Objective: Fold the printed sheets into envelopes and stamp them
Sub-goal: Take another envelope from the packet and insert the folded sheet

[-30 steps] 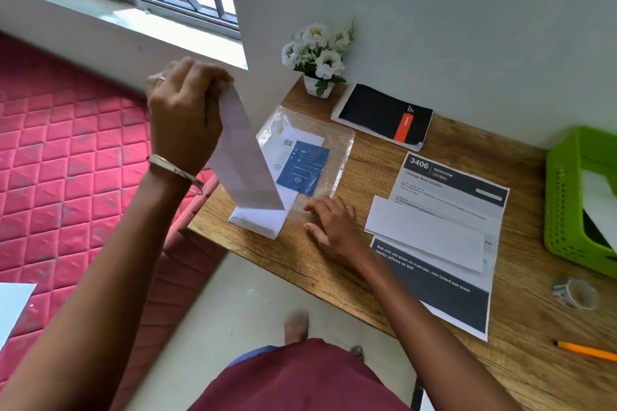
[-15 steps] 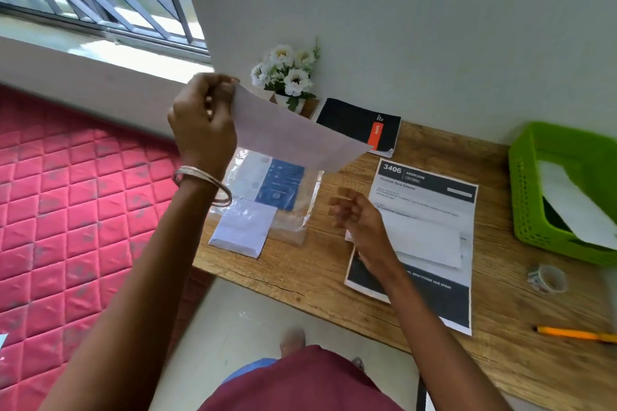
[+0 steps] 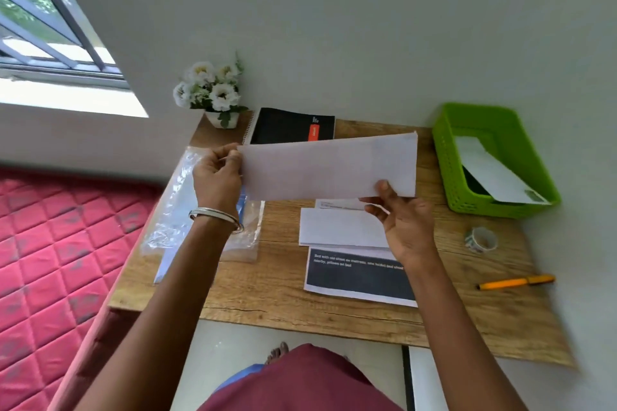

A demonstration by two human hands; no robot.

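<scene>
A: Head view, nearest first: what lies at 6 o'clock?

B: Bare toes on the floor, and just past them the front edge of the wooden worktop.

A: And on the worktop itself?

B: A printed sheet with a dark band of white text lies flat near the front. A folded white sheet rests across its upper part. At 3 o'clock from them lies an orange pen, with a roll of patterned tape just beyond it.

A: Where are the hands?

B: Both are raised over the middle of the worktop, holding a white envelope level and lengthwise. The left hand, a metal bangle on its wrist, pinches the envelope's left end, fingers curled on the edge. The right hand supports the lower right corner from beneath, its thumb lying on the face and its other fingers loosely spread.

A: Anything under the left arm?

B: A clear plastic sleeve at 9 o'clock, with white and blue paper inside; the arm covers much of it.

A: And farther back?

B: At 2 o'clock a green basket holds another white envelope, lying slanted. At 12 o'clock a black spiral notebook with an orange tab lies against the wall, and a small pot of white flowers stands just left of it.
</scene>
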